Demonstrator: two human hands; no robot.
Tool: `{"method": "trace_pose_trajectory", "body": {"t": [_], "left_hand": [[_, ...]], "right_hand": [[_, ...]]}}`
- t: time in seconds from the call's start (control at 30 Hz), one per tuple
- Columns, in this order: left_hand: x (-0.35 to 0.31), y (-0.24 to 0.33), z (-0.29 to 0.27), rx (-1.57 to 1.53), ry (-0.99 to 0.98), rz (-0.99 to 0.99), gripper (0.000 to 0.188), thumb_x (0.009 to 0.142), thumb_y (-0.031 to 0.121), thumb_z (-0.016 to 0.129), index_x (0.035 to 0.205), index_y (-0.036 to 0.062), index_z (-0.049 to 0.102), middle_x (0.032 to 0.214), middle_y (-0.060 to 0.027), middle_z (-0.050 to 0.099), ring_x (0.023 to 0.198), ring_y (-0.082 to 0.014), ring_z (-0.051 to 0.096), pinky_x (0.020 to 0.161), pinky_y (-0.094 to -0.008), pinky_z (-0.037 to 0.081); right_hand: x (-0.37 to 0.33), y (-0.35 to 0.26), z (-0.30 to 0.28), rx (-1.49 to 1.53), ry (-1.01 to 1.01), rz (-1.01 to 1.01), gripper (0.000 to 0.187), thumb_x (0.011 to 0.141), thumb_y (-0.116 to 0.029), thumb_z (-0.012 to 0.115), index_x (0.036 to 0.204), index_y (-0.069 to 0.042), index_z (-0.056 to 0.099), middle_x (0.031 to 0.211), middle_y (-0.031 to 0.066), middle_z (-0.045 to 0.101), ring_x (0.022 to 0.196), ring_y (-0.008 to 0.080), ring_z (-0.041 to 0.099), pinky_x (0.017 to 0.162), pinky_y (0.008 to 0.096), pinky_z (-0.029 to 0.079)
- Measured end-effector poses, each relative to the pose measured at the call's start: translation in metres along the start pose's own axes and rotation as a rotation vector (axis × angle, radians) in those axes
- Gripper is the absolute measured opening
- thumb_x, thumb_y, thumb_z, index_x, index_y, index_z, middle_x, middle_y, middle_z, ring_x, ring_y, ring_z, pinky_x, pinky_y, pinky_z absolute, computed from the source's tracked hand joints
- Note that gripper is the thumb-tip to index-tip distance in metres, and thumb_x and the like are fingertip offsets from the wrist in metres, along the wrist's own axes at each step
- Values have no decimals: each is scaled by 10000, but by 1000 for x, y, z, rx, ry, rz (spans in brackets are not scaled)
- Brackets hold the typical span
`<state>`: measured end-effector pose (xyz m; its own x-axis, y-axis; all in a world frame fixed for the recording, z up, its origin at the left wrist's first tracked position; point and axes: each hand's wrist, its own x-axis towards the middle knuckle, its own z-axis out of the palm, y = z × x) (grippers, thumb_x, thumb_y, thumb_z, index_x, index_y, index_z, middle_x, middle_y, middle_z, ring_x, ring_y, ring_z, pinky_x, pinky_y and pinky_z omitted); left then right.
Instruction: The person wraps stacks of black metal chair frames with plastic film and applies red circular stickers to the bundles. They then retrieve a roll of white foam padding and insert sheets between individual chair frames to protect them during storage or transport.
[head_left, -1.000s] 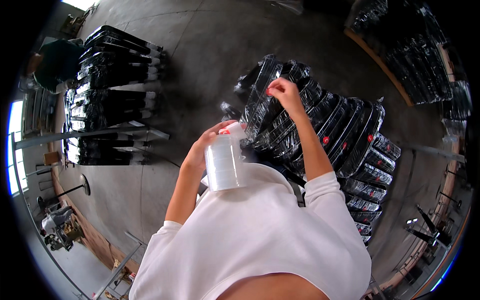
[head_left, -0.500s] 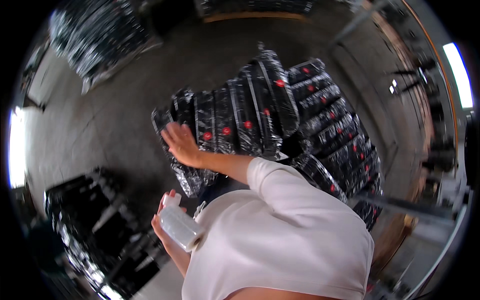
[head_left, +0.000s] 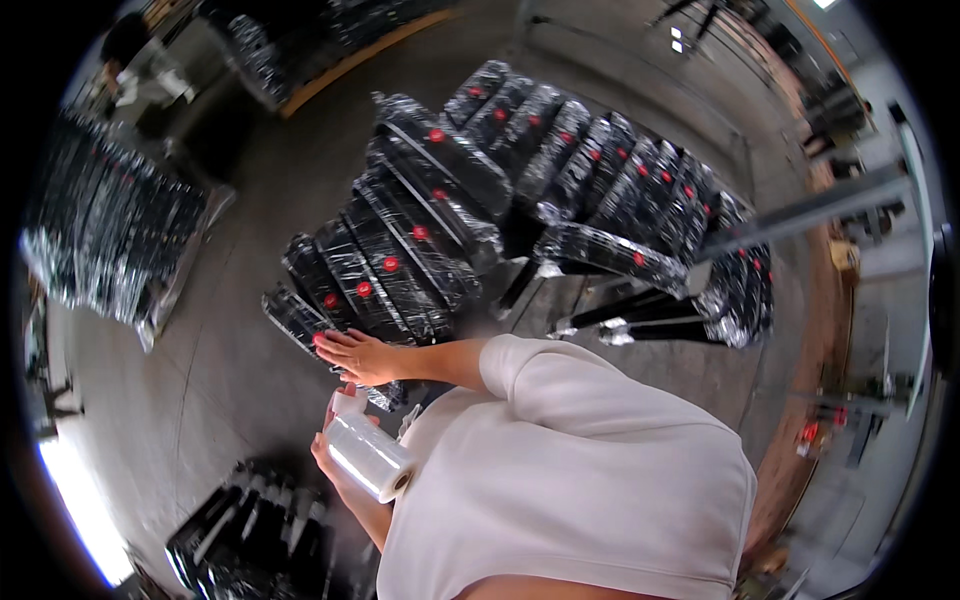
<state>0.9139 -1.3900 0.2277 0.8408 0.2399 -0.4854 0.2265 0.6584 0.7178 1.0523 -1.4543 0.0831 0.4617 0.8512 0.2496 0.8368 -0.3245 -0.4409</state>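
Note:
My left hand point(head_left: 325, 440) grips a roll of clear stretch wrap point(head_left: 368, 455) by its narrower upper end, close to my shirt front. The roll is tilted, with its open core end facing lower right. My right arm reaches across to the left, and my right hand point(head_left: 358, 357) lies flat with fingers out on the near-left end of a row of black film-wrapped packages point(head_left: 385, 262). Round red stickers mark these long packages. My right fingertips are beside one such sticker, just above the roll. What those packages rest on is hidden.
Further right runs a second row of wrapped black packages point(head_left: 600, 165), with a single package point(head_left: 610, 248) in front. A grey metal beam point(head_left: 805, 212) crosses at right. Wrapped stacks stand at far left point(head_left: 125, 215) and lower left point(head_left: 250, 530). A person point(head_left: 145, 75) is at upper left.
The view has turned, so the package rows now appear rotated. My right hand has come down closer to the roll and rests at the row's near end. My left hand keeps its hold.

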Motion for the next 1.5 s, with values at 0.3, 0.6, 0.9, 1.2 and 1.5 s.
{"method": "trace_pose_trajectory", "body": {"t": [0.3, 0.6, 0.9, 1.2, 1.5], "left_hand": [[36, -17, -5, 128, -305, -251, 821, 719, 613, 463, 1269, 14, 354, 1122, -113, 510, 714, -179, 579, 589, -286, 472], [11, -56, 74, 209, -559, -360, 835, 691, 570, 518, 1237, -45, 367, 1083, -120, 526, 821, -178, 568, 656, -259, 475], [-35, -148, 94, 351, -811, -698, 712, 673, 512, 482, 1177, 13, 424, 866, -139, 587, 663, -241, 612, 530, -335, 522], [-203, -312, 154, -7, -833, -1143, 695, 752, 468, 435, 1349, 161, 256, 911, -158, 583, 695, -353, 606, 523, -414, 528], [-337, -441, 251, 580, -1341, -1466, 747, 698, 431, 547, 1325, 118, 288, 1002, -114, 566, 784, -298, 607, 624, -372, 528]], "right_hand": [[-85, -23, -109, 1583, 11, 746, 496, 893, -448, 381, 1207, -67, 429, 1079, 46, 523, 1012, 142, 486, 799, 303, 411], [-169, -72, -134, 1854, 564, 648, 454, 811, -257, 615, 1181, -66, 434, 983, 36, 525, 909, 124, 522, 727, 269, 470], [-281, -104, -123, 1585, 839, 918, 397, 749, -170, 671, 1088, -49, 502, 927, 32, 549, 822, 103, 543, 660, 241, 465], [-527, -195, -122, 1242, 1300, 1127, 304, 738, -106, 645, 1012, -21, 547, 880, 66, 572, 713, 101, 562, 623, 233, 484], [-708, -340, -169, 1083, 1958, 1178, 293, 780, -95, 578, 1061, -33, 523, 856, 3, 549, 734, 79, 519, 667, 229, 461]]}}
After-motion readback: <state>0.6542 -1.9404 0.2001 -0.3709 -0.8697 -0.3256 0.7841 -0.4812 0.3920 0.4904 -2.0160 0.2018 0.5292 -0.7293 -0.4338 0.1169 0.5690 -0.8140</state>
